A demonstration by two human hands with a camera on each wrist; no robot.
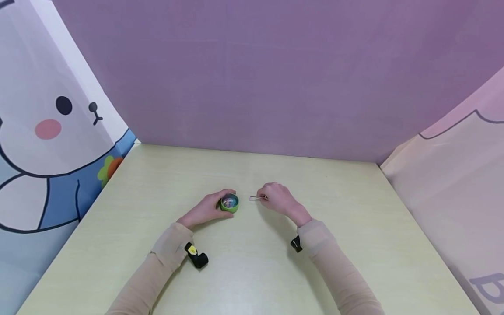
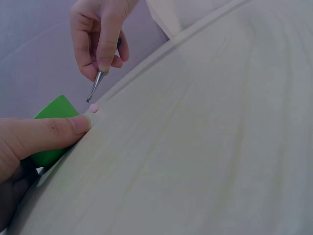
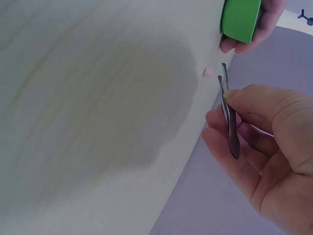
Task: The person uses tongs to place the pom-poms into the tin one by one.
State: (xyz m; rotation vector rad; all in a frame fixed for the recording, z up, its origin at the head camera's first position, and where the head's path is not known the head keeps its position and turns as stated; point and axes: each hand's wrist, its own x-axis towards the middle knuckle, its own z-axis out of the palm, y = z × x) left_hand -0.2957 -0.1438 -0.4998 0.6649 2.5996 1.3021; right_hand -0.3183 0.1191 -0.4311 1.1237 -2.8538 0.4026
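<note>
My left hand (image 1: pixel 205 210) holds a small round green container (image 1: pixel 229 209) on the table, thumb on the near side and fingers on the far side. Its top is uncovered, and small multicoloured bits show inside. Across from it, my right hand (image 1: pixel 278 199) pinches a pair of metal tweezers (image 3: pixel 232 125) between thumb and fingers. The tweezers' two tips are apart with nothing between them, pointing left toward the container. A small pink bead-like piece (image 3: pixel 208 72) lies on the table just beyond the tips; in the left wrist view the pink piece (image 2: pixel 94 107) appears close by my left thumb.
Both hands work over a pale wood-grain table (image 1: pixel 252 271). A purple backdrop (image 1: pixel 252 87) rises behind its far edge, with printed cloths at the left (image 1: pixel 39 175) and right (image 1: pixel 445 197). A black wrist device (image 1: pixel 197 257) sits by my left sleeve.
</note>
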